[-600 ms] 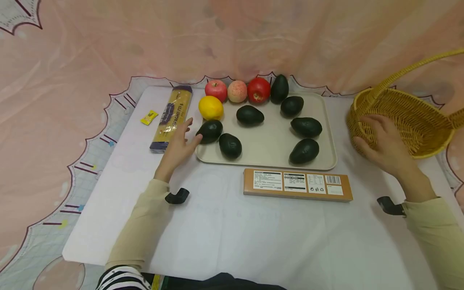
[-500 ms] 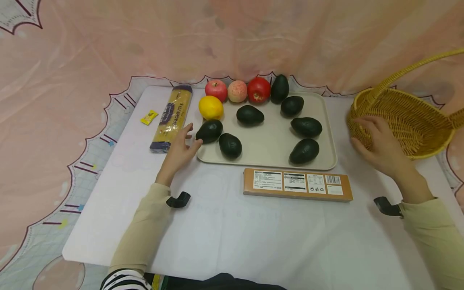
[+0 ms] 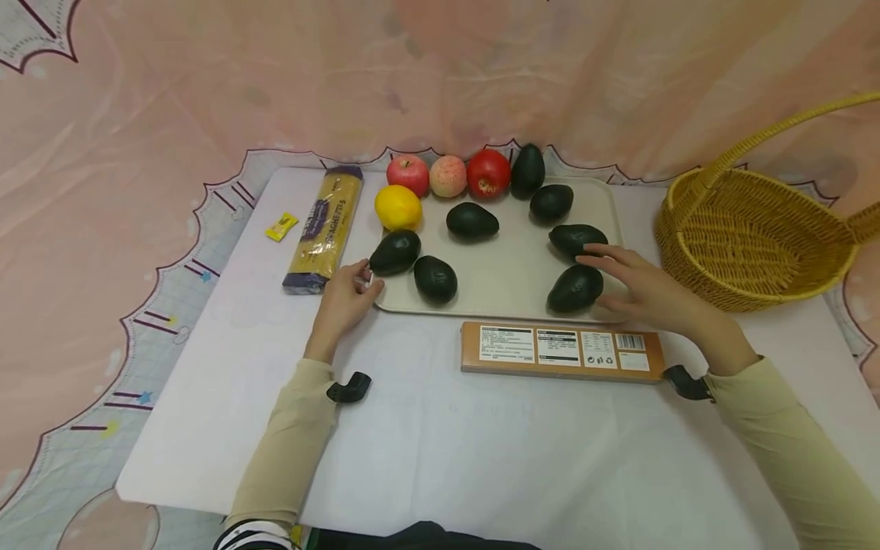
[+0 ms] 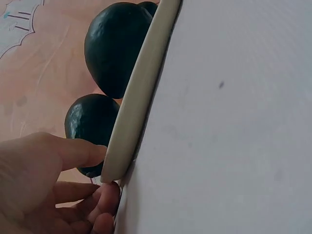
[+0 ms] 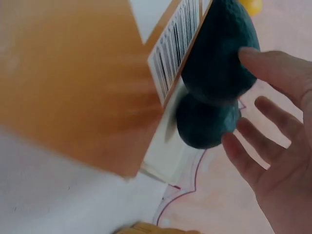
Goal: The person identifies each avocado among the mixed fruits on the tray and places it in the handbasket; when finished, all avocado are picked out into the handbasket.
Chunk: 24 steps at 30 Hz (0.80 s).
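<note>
A cream tray (image 3: 498,271) on the white table carries several dark green avocados. My left hand (image 3: 344,302) is at the tray's left near corner. In the left wrist view its thumb (image 4: 87,152) lies on the inner side of the rim and the fingers curl at the outer edge, pinching the tray. Two avocados (image 3: 435,279) (image 3: 395,253) lie close to this hand. Over the tray's right side, my right hand (image 3: 649,294) spreads its fingers beside a lower avocado (image 3: 574,289) and an upper avocado (image 3: 572,238). Contact there is unclear.
A brown labelled box (image 3: 564,353) lies in front of the tray. To the right stands a yellow wicker basket (image 3: 756,244). On the left are a spaghetti pack (image 3: 325,229) and a yellow sachet (image 3: 282,226). A lemon (image 3: 398,208), apple (image 3: 409,176) and other fruit sit behind.
My right hand has moved left from the basket to the avocados on the tray's right side. The left hand has shifted slightly and its fingers have closed in at the tray corner.
</note>
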Motion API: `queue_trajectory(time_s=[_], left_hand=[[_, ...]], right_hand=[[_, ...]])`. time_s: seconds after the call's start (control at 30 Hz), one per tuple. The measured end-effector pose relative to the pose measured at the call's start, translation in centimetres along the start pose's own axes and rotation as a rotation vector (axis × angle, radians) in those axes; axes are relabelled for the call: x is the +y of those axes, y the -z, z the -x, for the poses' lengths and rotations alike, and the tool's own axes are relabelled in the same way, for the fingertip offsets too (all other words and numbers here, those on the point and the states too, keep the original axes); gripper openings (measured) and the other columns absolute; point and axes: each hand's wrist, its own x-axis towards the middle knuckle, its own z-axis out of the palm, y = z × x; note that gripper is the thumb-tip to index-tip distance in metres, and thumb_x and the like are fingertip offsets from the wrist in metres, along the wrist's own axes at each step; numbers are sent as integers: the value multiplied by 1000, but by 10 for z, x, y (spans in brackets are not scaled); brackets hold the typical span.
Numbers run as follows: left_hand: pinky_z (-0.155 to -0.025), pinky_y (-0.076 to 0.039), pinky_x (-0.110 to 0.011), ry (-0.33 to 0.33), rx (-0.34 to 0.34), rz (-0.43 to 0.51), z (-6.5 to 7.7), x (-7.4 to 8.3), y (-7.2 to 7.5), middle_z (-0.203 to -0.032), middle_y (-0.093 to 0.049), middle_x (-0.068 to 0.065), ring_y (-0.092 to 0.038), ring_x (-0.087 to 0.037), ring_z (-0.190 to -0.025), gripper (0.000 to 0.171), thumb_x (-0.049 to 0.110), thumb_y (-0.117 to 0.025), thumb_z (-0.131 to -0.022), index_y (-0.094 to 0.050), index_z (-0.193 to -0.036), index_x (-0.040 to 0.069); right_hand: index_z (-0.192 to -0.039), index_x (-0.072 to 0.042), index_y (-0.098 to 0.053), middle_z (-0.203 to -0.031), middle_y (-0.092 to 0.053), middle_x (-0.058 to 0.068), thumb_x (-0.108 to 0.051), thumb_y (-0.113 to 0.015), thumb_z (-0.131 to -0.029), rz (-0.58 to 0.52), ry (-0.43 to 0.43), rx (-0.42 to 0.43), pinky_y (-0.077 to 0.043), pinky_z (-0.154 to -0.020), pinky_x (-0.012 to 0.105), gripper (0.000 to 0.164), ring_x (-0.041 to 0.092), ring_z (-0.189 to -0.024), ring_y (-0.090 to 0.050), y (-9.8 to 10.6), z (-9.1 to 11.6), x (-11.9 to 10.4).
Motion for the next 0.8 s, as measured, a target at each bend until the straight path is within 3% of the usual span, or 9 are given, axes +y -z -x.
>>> queue_trajectory(time_s=[0.3, 0.53, 0.8], left_hand=[[-78, -42, -35, -4, 10, -8, 2, -3, 1, -99, -62, -14, -58, -24, -86, 43, 20, -61, -89, -58, -126, -1], [-78, -42, -34, -9, 8, 3, 2, -6, 0, -99, -62, -14, -57, -23, -85, 42, 21, -61, -89, -59, -125, 0], [-78, -41, -34, 2, 12, -2, 1, -8, -1, -97, -61, -13, -55, -23, -85, 41, 23, -60, -88, -60, -123, 0]], right_hand=[[-133, -12, -50, -145, -40, 10, -8, -74, -79, -5, 0, -72, -36, -101, 56, 60, 35, -132, -37, -10, -12, -1], [-131, -15, -51, -137, -50, 6, -15, -76, -78, 18, -28, -59, -39, -97, 50, 58, 27, -122, -43, -8, -13, -2], [-134, -14, -49, -134, -52, 8, -19, -75, -80, 0, -108, 26, -35, -100, 52, 59, 27, -123, -42, 17, -1, 1]])
